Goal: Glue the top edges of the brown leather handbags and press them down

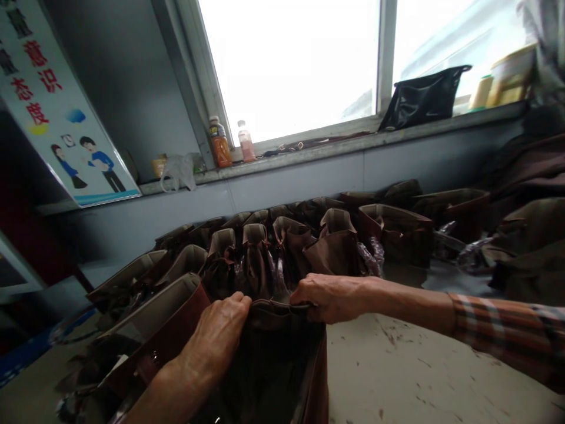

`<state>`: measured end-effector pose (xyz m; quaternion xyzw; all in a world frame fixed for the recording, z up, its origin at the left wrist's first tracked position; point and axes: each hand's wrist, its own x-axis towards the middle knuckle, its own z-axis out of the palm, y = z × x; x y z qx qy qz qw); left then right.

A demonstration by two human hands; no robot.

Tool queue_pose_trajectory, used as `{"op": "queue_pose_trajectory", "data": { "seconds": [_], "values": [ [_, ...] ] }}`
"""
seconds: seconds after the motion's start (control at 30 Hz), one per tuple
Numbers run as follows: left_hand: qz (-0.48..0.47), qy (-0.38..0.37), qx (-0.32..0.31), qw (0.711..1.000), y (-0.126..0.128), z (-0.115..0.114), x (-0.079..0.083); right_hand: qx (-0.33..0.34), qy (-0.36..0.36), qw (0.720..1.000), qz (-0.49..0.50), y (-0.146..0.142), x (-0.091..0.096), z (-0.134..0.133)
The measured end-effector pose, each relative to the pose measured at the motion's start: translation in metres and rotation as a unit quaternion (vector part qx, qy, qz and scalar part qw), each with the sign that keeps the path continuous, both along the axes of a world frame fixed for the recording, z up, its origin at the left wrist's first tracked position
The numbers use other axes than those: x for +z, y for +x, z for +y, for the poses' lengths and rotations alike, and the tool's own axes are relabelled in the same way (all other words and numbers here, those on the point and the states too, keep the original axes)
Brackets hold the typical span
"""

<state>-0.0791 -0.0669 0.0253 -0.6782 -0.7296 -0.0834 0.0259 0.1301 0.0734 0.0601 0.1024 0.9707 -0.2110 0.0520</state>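
Our left grip (216, 335) and right grip (331, 297) pinch the top edge of a brown bag (273, 368), nearest us on the surface (397, 365); a careless tug could crease it or topple the far row of bags (265, 253).

At 6 o'clock the brown bag (269, 368) in front of me runs off the bottom edge; its base is cut off and its inside is too dark to inspect. My left hand (214, 335) and right hand (331, 298) cover parts of its rim. At 10 o'clock the left edge cuts off the poster (48, 100). At 12 o'clock the bottle labels (219, 147) are too small to read, and the view through the window (286, 65) is washed out.
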Motion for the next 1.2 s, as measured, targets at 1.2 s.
{"op": "queue_pose_trajectory", "data": {
  "seconds": [1.2],
  "values": [
    [-0.218,-0.048,-0.132,0.966,-0.011,-0.015,-0.005,0.105,-0.118,0.987,-0.034,0.005,-0.006,0.021]
  ]
}}
